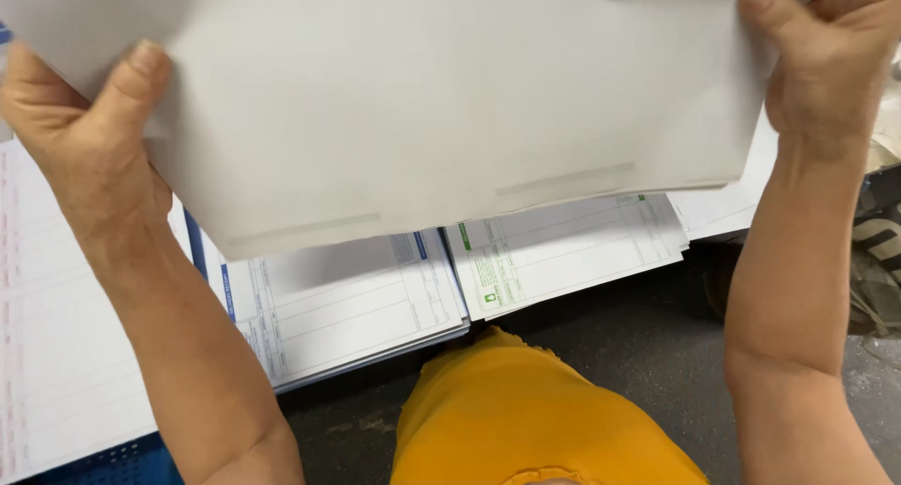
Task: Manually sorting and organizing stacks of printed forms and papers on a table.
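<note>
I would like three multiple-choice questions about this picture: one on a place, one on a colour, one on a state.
1. Where does the form with green print lie?
A. below the held sheets
B. on top of the held sheets
C. in the left hand

2. What colour is the garment at the bottom edge?
A. blue
B. yellow
C. white

3. How are the white sheets held?
A. by one hand
B. by both hands
C. by none

Answers: 1 A, it shows under their lower edge. 2 B, plainly yellow. 3 B, left hand and right hand grip opposite sides.
</note>
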